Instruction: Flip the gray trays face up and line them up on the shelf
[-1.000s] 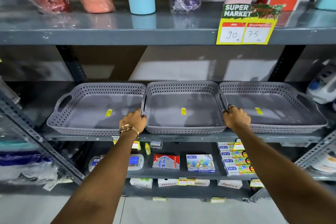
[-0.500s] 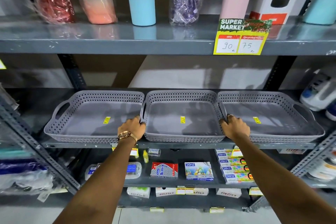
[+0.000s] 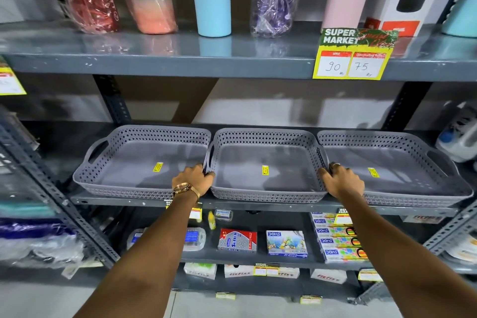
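Left hand (image 3: 194, 180), watch on wrist, fingers curled over the left rim of the middle tray (image 3: 267, 166). Right hand (image 3: 342, 181) closed on that tray's right rim, apparently also touching the right tray (image 3: 392, 168). Left tray (image 3: 144, 160) untouched. All three face up, side by side on the shelf (image 3: 247, 205).

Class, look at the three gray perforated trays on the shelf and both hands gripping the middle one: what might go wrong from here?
1. The middle gray perforated plastic tray touches both neighbours; a sideways nudge by the left hand or right hand could shove the left tray or right tray out of line.
2. The trays' front rims seem to overhang the gray metal shelf's edge; pulling forward might tip one off.
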`<action>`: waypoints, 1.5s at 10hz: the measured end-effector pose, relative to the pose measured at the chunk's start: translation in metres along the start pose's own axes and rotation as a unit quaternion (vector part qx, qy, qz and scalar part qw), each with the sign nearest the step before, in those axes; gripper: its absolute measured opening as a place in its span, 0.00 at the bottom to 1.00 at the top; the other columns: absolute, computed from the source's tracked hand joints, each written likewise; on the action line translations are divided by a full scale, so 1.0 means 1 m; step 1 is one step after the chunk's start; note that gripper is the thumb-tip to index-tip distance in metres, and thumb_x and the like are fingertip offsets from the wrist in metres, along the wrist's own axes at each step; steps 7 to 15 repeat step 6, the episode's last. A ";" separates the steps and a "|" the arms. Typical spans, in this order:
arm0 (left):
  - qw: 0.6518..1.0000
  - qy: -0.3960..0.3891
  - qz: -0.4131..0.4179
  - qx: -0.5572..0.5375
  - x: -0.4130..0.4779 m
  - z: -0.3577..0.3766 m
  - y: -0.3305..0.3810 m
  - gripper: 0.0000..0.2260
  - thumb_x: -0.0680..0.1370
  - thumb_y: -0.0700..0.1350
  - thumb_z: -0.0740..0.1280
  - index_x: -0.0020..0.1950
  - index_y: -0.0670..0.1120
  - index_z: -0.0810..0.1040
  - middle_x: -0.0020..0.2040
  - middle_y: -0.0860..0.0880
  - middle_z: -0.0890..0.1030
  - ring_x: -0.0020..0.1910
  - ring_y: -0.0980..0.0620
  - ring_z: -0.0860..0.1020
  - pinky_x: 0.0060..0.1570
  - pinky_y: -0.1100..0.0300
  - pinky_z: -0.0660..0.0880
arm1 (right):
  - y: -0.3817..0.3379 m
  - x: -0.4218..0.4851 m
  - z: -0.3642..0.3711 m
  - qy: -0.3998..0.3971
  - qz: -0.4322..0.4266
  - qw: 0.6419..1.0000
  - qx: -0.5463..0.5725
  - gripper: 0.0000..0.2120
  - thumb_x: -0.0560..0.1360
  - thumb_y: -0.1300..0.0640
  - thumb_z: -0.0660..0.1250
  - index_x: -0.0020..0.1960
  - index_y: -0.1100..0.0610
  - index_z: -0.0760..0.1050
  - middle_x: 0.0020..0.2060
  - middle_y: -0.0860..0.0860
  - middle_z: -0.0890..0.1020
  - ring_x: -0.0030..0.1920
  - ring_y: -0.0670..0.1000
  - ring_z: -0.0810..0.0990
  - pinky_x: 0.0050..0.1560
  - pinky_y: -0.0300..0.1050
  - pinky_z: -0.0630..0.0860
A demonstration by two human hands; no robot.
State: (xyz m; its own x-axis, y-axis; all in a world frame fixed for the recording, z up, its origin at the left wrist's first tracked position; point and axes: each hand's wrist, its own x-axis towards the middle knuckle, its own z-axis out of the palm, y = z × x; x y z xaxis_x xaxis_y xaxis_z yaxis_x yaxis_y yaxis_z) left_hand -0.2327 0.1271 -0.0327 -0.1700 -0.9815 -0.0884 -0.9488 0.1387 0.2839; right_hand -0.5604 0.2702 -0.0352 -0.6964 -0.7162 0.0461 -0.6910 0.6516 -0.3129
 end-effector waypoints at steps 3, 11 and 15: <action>1.000 0.006 -0.002 0.026 -0.003 -0.001 0.001 0.28 0.77 0.65 0.53 0.61 0.45 0.76 0.60 0.40 0.78 0.58 0.39 0.77 0.56 0.50 0.74 | -0.003 0.001 -0.001 0.008 0.001 1.000 -0.008 0.25 0.77 0.37 0.54 0.56 0.56 0.76 0.51 0.62 0.82 0.53 0.63 0.80 0.51 0.52 0.74; 0.994 0.089 0.025 0.058 -0.015 -0.009 0.000 0.36 0.76 0.70 0.47 0.67 0.42 0.69 0.62 0.37 0.77 0.61 0.36 0.75 0.55 0.47 0.72 | -0.007 -0.017 -0.019 0.097 0.002 0.991 -0.097 0.37 0.76 0.31 0.45 0.52 0.61 0.78 0.50 0.63 0.83 0.54 0.63 0.80 0.43 0.50 0.65; 0.994 0.089 0.025 0.058 -0.015 -0.009 0.000 0.36 0.76 0.70 0.47 0.67 0.42 0.69 0.62 0.37 0.77 0.61 0.36 0.75 0.55 0.47 0.72 | -0.007 -0.017 -0.019 0.097 0.002 0.991 -0.097 0.37 0.76 0.31 0.45 0.52 0.61 0.78 0.50 0.63 0.83 0.54 0.63 0.80 0.43 0.50 0.65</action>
